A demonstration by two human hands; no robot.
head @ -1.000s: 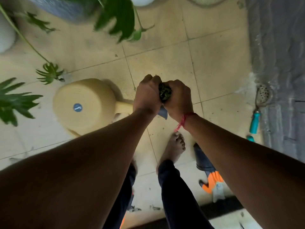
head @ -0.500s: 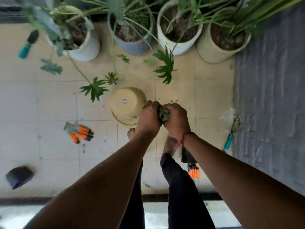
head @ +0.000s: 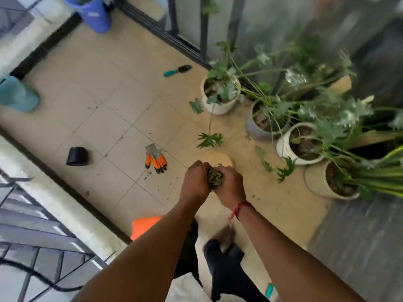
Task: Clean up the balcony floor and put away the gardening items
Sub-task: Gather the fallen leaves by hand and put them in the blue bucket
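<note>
green-brown leaf clippings point(head: 215, 179) are clamped between the left hand point(head: 196, 183) and right hand point(head: 232, 187), fingers curled round them, above the tiled floor point(head: 109, 127); the blue container point(head: 93, 16) lies well apart, ahead-left.

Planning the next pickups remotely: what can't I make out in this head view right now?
Head view only:
1. leaf clump: mostly hidden inside the grip of the left hand and right hand; only its top shows.
2. yellow pot: largely covered by both hands.
3. orange object: partly behind the left forearm; unidentifiable.
4. teal handle: only a short piece shows beside the right forearm.
5. potted plants: motion-blurred.
</note>
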